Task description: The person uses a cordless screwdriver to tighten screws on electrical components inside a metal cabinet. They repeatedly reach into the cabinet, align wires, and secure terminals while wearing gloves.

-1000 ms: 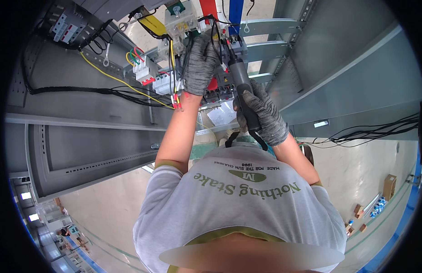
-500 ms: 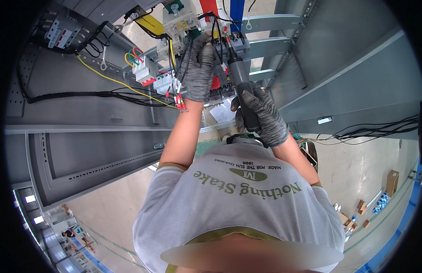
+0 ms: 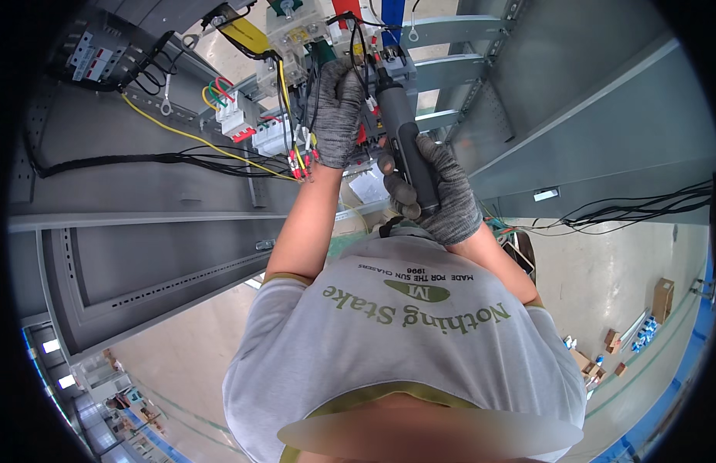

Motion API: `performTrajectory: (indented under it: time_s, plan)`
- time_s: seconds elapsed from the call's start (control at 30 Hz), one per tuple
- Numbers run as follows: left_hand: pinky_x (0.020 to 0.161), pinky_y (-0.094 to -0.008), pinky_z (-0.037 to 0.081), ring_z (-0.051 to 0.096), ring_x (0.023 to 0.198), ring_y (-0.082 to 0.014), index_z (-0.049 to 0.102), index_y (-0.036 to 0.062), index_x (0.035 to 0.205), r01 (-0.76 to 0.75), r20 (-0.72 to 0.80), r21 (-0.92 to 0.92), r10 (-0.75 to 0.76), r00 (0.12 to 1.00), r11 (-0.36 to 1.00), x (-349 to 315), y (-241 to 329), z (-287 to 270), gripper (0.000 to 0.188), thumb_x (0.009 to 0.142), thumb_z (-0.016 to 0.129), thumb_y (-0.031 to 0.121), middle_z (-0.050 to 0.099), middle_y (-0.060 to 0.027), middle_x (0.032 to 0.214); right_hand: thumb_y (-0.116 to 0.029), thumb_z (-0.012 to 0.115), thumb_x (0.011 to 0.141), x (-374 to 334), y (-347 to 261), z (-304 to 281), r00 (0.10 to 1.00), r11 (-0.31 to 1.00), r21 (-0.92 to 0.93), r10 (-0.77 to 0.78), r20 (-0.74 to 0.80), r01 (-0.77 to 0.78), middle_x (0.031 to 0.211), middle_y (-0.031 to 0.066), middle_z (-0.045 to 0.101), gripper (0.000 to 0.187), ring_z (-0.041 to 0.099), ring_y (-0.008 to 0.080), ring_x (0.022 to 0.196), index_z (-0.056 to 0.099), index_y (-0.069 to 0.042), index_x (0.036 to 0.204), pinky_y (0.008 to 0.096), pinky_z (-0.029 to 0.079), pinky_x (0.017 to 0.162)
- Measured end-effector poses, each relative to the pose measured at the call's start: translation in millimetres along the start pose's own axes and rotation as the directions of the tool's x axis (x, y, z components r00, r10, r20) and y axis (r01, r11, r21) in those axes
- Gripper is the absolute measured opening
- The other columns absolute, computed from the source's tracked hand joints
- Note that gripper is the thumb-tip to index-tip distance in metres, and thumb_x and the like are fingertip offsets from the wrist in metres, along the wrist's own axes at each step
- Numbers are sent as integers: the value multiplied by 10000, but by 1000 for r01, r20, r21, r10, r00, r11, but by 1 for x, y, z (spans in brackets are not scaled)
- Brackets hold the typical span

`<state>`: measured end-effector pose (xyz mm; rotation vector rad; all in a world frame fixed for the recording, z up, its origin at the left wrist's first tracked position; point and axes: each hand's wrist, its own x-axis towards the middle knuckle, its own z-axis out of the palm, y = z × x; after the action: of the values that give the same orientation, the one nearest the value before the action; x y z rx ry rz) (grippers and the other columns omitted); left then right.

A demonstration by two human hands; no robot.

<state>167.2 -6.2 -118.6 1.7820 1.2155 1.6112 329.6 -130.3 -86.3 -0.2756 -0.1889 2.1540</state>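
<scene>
Two-handed terminal work, right by the blue bar [image 3: 392, 15]

Right hand [image 3: 449, 189] was wrapped firmly round a dark power driver [image 3: 404, 123], which sat on the wearer's side of the blue bar, bit aimed up toward the grey terminal block [image 3: 399, 68] just below it. Left hand [image 3: 336, 112] was to the bar's lower left, fingertips hidden, so no clue whether it gripped anything. Looked like a screw-driving step tbh; next move probably called for keeping the bit square.
</scene>
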Motion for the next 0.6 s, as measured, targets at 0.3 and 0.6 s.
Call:
performTrajectory:
  time_s: [0.3, 0.6]
  plan:
    - [797, -266, 479, 579, 858, -112, 598, 12, 1121, 60, 6, -84, -59, 998, 995, 0, 4, 5, 186, 972, 502, 66, 631, -48, 1007, -372, 500, 964, -9, 2, 4, 990, 961, -272, -89, -107, 57, 1013, 116, 582, 464, 588, 167, 724, 437, -9, 1246, 287, 549, 568]
    - [800, -254, 461, 572, 883, -115, 593, 21, 1144, 74, 76, -73, -68, 995, 995, 2, 17, 3, 207, 969, 497, 74, 639, -57, 1029, -197, 564, 906, -10, 11, 18, 929, 691, -703, -351, -121, 169, 975, 97, 596, 375, 589, 129, 719, 439, -1, 1200, 259, 526, 545]
